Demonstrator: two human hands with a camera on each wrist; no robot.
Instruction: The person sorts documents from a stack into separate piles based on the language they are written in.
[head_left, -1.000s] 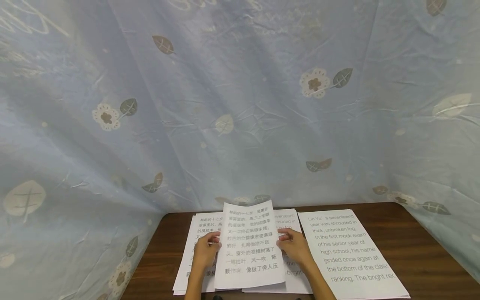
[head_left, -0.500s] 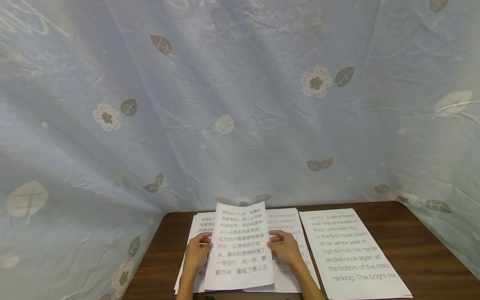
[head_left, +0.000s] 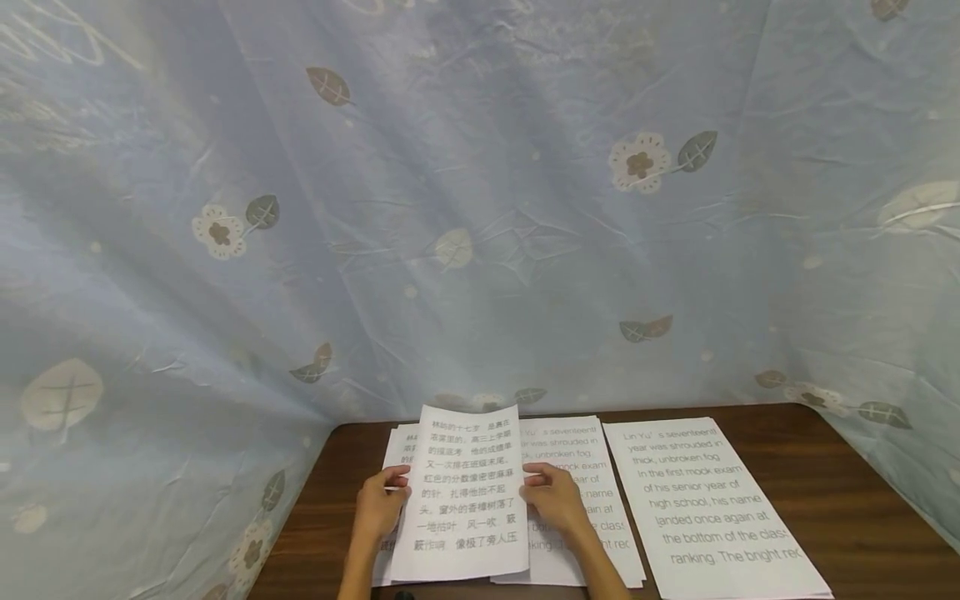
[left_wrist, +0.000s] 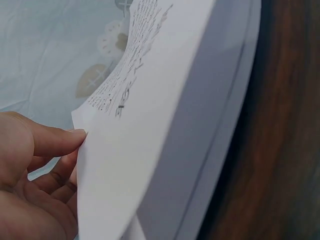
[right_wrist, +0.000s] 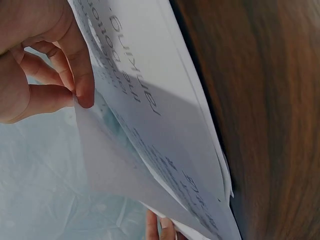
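Observation:
A white sheet of paper [head_left: 459, 500] printed with Chinese characters is held up, slightly bowed, between both hands. My left hand [head_left: 381, 502] pinches its left edge between thumb and fingers; the left wrist view shows that thumb [left_wrist: 65, 141] on the paper's rim. On the opposite edge, my right hand [head_left: 553, 500] pinches the sheet, as the right wrist view confirms at the fingertips [right_wrist: 86, 97]. Beneath the sheet lies a pile of Chinese-printed pages [head_left: 397, 457], mostly covered. A pile of English-printed pages [head_left: 600, 533] sits beside it, its left part hidden behind the sheet.
Another pile of English-printed pages [head_left: 720, 517] lies at the right on the dark wooden table [head_left: 832, 500]. A pale blue curtain [head_left: 480, 317] with leaves and flowers hangs behind the table and along its left side. A small dark object [head_left: 403, 595] shows at the bottom edge.
Both hands have moved left with the sheet, which now covers more of the Chinese-printed pile. More of the middle English-printed pile shows. Both pinches have stayed on the sheet's edges.

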